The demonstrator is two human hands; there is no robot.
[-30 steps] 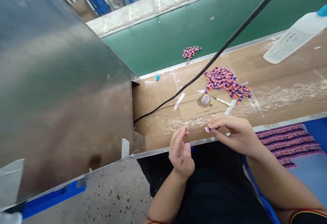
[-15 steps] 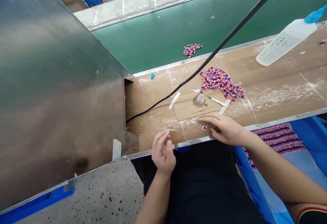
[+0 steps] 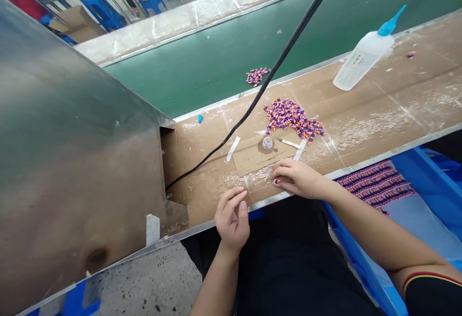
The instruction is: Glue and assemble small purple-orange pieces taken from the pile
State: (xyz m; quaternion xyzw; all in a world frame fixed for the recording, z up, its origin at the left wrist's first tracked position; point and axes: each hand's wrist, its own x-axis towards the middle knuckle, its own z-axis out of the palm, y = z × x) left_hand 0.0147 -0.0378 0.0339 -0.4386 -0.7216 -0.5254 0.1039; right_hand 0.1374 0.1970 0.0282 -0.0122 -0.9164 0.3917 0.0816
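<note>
My right hand (image 3: 298, 179) rests at the front of the cardboard-topped bench, its fingertips pinching a small purple-and-pink piece (image 3: 276, 181). My left hand (image 3: 233, 220) hangs near the bench's front metal edge, fingers loosely curled and apart, holding nothing. Just beyond my right hand lies a flat cardboard sheet (image 3: 252, 159) with a small clear glass cup (image 3: 267, 143) and a white-handled craft knife (image 3: 288, 143). Behind these is a heap of purple-and-orange pieces (image 3: 292, 119). A white squeeze bottle with a blue nozzle (image 3: 363, 61) lies farther right.
A black cable (image 3: 252, 99) crosses the bench. A large metal hood (image 3: 72, 138) fills the left side. A green conveyor belt (image 3: 202, 85) beyond the bench carries a small heap of pieces (image 3: 257, 76). A blue crate (image 3: 361, 258) at my right holds purple-and-orange strips (image 3: 375, 186).
The view has swung, shifting the bench leftward in the picture. My right hand has lowered from holding the piece up to pinching it at the bench surface. My left hand has barely moved.
</note>
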